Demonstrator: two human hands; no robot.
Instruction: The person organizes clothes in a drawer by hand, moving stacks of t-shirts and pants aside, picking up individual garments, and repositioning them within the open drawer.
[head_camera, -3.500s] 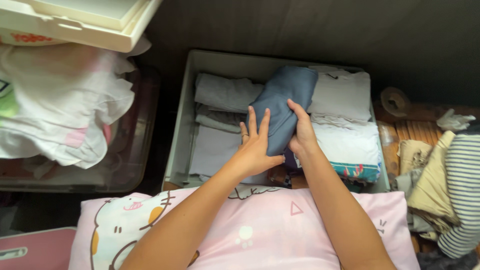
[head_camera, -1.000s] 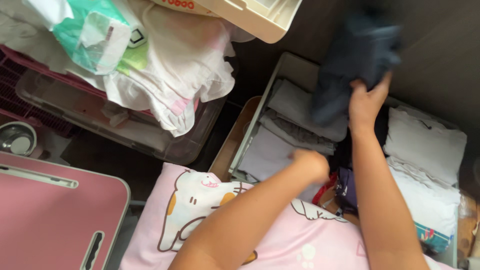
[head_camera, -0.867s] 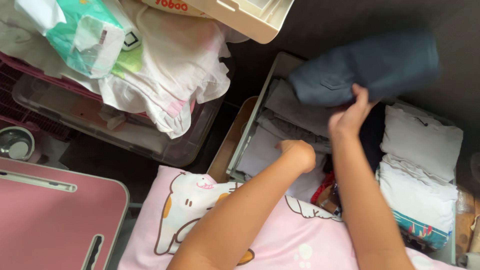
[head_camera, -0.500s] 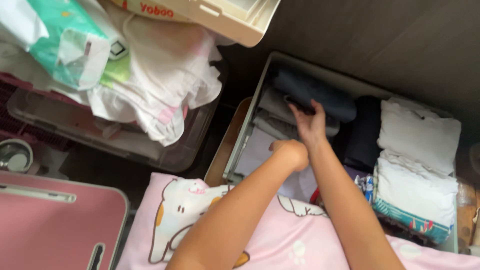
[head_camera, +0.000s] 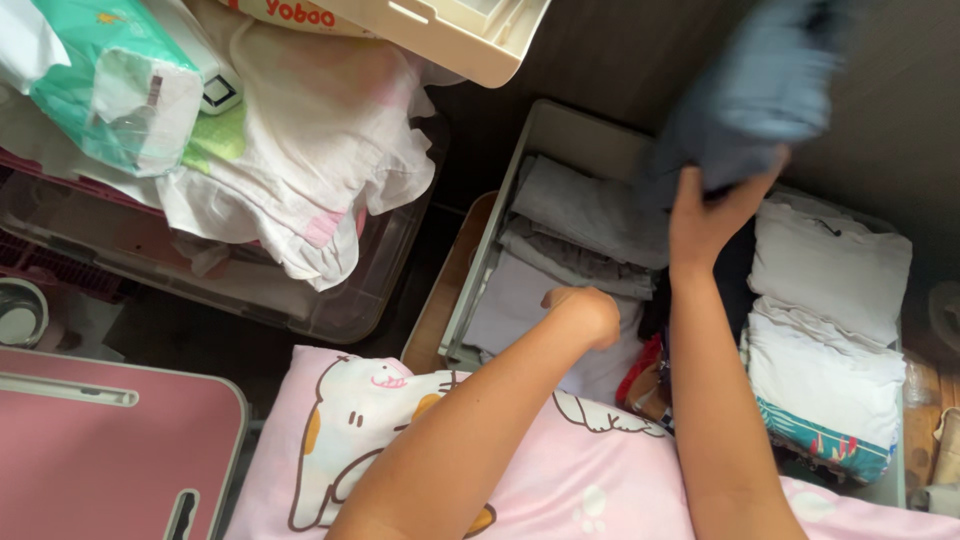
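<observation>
1. Filling the lower part of the view, a pale pink pillow printed with cartoon cats (head_camera: 400, 440) lies under both forearms.
2. A rectangular grey storage bin (head_camera: 560, 125) stands beyond the pillow, packed with folded clothes: grey folded garments (head_camera: 580, 215) on its left side, white folded garments (head_camera: 830, 270) on its right, with a teal patterned piece (head_camera: 825, 450) at the near right corner.
3. A clear plastic tub (head_camera: 330, 300) to the left of the bin carries a heap of white and pink crumpled fabric (head_camera: 320, 150); a cream plastic tray (head_camera: 440, 30) overhangs it from above.
4. A pink flat panel with a slot handle (head_camera: 110, 450) sits at the lower left.
5. The folded slate-blue garment (head_camera: 760, 90), blurred, is held up above the bin's far edge, over the middle column of clothes.
6. The right hand (head_camera: 710, 215) grasps that garment from below, fingers curled up into the cloth.
7. The left hand (head_camera: 585, 312) is clenched into a loose fist, resting on the grey stack inside the bin.
</observation>
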